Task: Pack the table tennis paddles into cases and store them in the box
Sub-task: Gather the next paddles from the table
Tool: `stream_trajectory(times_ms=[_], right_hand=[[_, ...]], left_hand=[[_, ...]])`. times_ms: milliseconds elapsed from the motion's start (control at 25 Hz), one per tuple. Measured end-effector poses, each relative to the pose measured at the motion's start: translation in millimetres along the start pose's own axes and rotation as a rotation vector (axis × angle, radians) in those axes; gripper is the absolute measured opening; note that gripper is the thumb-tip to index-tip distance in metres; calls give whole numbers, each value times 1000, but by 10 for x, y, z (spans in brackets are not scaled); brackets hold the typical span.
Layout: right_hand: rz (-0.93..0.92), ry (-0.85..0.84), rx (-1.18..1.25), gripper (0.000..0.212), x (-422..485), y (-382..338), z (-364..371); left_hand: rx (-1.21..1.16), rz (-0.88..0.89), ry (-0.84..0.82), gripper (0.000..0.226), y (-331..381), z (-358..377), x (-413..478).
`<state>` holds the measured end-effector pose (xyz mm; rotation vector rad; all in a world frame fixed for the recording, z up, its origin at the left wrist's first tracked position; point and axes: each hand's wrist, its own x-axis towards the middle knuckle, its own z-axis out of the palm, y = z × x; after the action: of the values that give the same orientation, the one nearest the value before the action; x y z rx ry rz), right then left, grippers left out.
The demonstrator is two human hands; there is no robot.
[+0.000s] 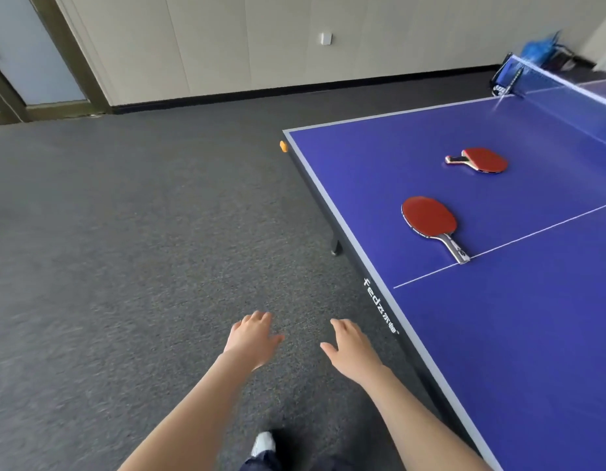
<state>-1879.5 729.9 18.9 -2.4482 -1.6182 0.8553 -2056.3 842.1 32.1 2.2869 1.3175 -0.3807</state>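
Two red table tennis paddles lie flat on the blue table [498, 334]. The near paddle [430, 219] has its handle pointing toward me, ending at the white centre line. The far paddle [481, 159] lies with its handle pointing left. My left hand [252, 338] and my right hand [352, 345] hover over the carpet, left of the table's edge, with fingers relaxed and holding nothing. Neither hand touches the table. No paddle case or storage box shows in the head view.
The table's grey-edged corner [286, 132] juts toward the carpet, with an orange piece [283, 146] just below it. A table leg [336, 244] stands under the edge. The net [566, 83] crosses at the upper right, and a blue bag [541, 51] sits beyond it by the wall.
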Motion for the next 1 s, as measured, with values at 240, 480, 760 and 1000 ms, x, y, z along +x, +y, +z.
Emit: stream_trajectory(times_ms=[240,480,760,1000], right_hand=[[207,171,128,60,561,232,-460],[358,227,175,58,1182,805,-850],[686,465,209,58,1611,1760,-1403],[915,507,168,60,1922,2447,-1693]], left_hand=[[-19,199,-5,61,309,-521,990],[76,340,-34,61,919,-833,2048],[55,449,1,59,1577,-1202,3069],[-6,504,-51,59,2016,-1282,3712]])
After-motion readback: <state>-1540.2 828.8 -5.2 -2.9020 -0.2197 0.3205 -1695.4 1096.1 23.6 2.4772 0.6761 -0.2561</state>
